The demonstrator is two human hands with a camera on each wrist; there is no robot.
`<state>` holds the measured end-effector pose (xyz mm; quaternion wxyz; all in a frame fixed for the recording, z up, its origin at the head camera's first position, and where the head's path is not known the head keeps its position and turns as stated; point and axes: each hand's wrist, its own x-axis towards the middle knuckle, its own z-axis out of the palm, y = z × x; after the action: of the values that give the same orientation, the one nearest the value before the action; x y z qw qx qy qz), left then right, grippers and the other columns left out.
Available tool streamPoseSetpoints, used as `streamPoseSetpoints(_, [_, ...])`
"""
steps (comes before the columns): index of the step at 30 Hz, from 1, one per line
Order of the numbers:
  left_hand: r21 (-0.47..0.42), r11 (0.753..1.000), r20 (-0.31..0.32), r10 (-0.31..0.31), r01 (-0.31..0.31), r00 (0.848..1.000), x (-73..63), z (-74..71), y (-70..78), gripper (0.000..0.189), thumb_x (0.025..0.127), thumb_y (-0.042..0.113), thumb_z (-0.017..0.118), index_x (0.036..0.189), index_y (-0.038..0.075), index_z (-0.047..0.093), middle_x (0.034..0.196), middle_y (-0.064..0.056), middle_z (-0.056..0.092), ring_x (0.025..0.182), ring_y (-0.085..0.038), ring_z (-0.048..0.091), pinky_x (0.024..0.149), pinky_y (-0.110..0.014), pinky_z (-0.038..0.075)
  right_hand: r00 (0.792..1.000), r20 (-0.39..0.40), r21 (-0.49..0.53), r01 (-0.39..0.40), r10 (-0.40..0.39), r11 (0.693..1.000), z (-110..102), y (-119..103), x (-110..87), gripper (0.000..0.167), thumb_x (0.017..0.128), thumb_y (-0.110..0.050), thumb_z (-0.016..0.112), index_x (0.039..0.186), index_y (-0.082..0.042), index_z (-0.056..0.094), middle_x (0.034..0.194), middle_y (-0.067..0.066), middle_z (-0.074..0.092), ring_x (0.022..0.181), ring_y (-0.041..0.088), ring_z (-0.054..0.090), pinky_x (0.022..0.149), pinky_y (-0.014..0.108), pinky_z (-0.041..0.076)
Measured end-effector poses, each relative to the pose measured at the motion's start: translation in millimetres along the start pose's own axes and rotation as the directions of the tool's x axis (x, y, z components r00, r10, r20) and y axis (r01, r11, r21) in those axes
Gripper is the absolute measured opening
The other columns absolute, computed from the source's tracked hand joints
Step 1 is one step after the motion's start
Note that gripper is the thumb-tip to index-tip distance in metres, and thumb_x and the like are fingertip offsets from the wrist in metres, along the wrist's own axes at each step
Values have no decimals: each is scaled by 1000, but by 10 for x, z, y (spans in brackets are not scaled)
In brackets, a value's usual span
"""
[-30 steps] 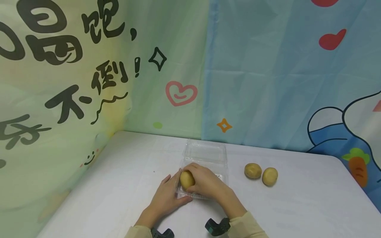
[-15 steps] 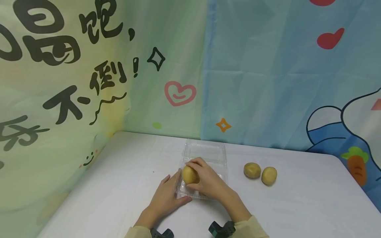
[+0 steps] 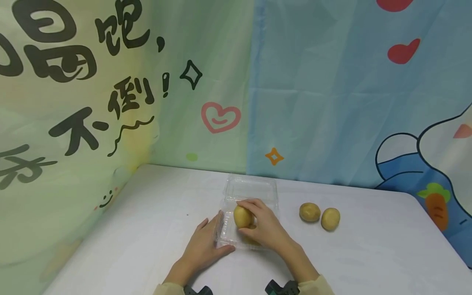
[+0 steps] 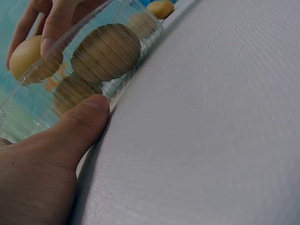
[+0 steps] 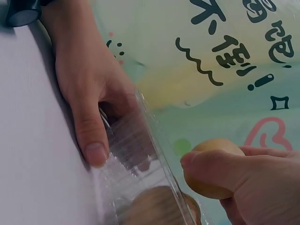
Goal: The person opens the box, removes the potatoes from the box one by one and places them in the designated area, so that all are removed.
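Potato (image 3: 242,216) is held at the lower middle of the head view, over an open clear plastic box (image 3: 228,235). It is pinched by the right hand (image 3: 267,225), thumb on its near side and fingers on its far side, so the grip is parted only as far as the potato's own thickness. From that grip the potato lies toward the left of the frame, out at the fingertips. Its long axis appears to run mostly up and down the frame, though the shape is close to round.

In the right wrist view it is seen above the box's rim; whether the potatoes inside (image 4: 107,52) are touched by it cannot be told. The height over that rim is judged to be the relation that matters most.

The box's left wall is flanked by the left hand (image 3: 204,246), its fingers extended and its thumb spread apart at the near corner; no potato is held there. At the right of the frame, a loose potato (image 3: 309,212) and a second loose one (image 3: 330,218) are carried by the worktop (image 3: 166,200), nearer the right hand.
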<state>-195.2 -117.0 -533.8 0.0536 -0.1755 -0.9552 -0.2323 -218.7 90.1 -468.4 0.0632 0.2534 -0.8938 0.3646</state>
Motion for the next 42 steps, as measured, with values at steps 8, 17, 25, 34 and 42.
streamPoseSetpoints(8, [9, 1000, -1, 0, 0, 1000, -6, 6, -4, 103, 75, 65, 65, 147, 1, 29, 150, -9, 40, 137, -18, 40, 118, -42, 24, 998, -32, 156, -52, 57, 986, -84, 36, -79, 74, 67, -8, 85, 133, -6, 52, 127, 6, 56, 119, 24, 57, 96, 29, 51])
streamPoseSetpoints(17, [-9, 1000, -2, -4, 4, 1000, -2, 9, 2, 104, 75, 64, 67, 148, 1, 28, 150, -9, 40, 138, -18, 40, 119, -43, 24, 984, -51, 215, -156, 171, 964, -215, 102, -191, 72, 69, -7, 83, 134, -15, 52, 132, 2, 53, 120, 25, 55, 85, 24, 56])
streamPoseSetpoints(25, [-8, 1000, -30, 21, -21, 999, -7, 16, -1, 103, 74, 62, 69, 146, -1, 31, 148, -10, 42, 136, -19, 42, 118, -44, 25, 974, -126, 261, -148, 186, 954, -322, 185, -315, 77, 69, -6, 83, 138, -15, 50, 136, 4, 52, 124, 30, 53, 85, 26, 56])
streamPoseSetpoints(34, [9, 1000, -40, 26, -25, 999, -18, 41, -18, 102, 74, 63, 68, 146, 0, 32, 148, -10, 43, 136, -20, 42, 118, -44, 25, 958, -207, 269, -141, 201, 953, -394, 285, -486, 77, 70, -10, 83, 139, -19, 49, 134, 4, 54, 121, 27, 54, 87, 26, 55])
streamPoseSetpoints(42, [3, 1000, -58, 29, -29, 998, -16, 42, -8, 103, 73, 63, 68, 145, -1, 33, 147, -11, 44, 135, -20, 43, 117, -43, 26, 932, -226, 264, -221, 282, 939, -494, 401, -680, 74, 72, -10, 82, 138, -19, 49, 137, 3, 51, 124, 24, 51, 88, 21, 54])
